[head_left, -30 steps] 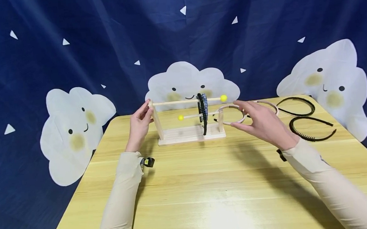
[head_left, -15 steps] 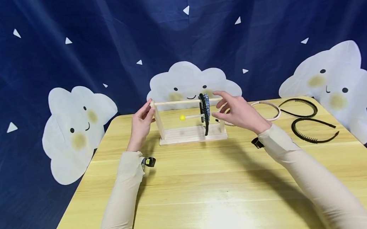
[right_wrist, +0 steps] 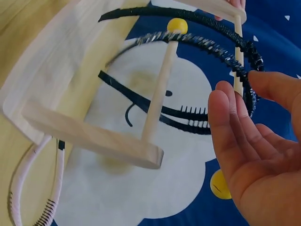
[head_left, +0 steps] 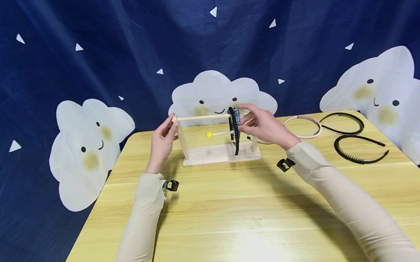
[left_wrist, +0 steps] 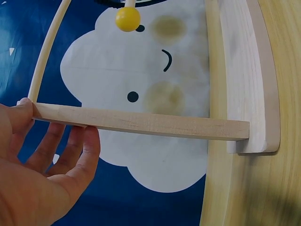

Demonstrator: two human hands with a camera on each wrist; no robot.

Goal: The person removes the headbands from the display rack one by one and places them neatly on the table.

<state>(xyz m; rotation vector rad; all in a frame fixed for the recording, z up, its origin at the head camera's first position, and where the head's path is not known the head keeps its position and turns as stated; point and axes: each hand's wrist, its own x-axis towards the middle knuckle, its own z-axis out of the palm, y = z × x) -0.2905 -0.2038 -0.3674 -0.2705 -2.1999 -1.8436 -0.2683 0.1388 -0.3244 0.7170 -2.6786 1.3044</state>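
A pale wooden rack (head_left: 221, 159) with two rods stands on the table. My left hand (head_left: 162, 144) holds the top of its left post (left_wrist: 141, 123), thumb and fingertips on the wood. A black toothed headband (head_left: 231, 125) and a glittery blue-black headband (right_wrist: 200, 43) hang side by side on the rack, both around the upper rod (head_left: 201, 117). Fingertips of my right hand (head_left: 266, 127) touch the glittery headband's right side, fingers fairly straight and spread around the rod. The hand covers the upper rod's right end in the head view; its yellow ball (right_wrist: 220, 184) shows in the right wrist view.
Right of the rack lie a pink headband (head_left: 319, 131) and two black headbands (head_left: 359, 122), (head_left: 358, 161). Another pink headband (right_wrist: 18, 183) lies behind the rack, partly hidden by my right hand in the head view. A blue cloud-print curtain (head_left: 203, 34) backs the table.
My right hand has moved left from beyond the rod's end to the glittery headband and now touches it. The left hand keeps its hold on the post. Both hung headbands look about unmoved.
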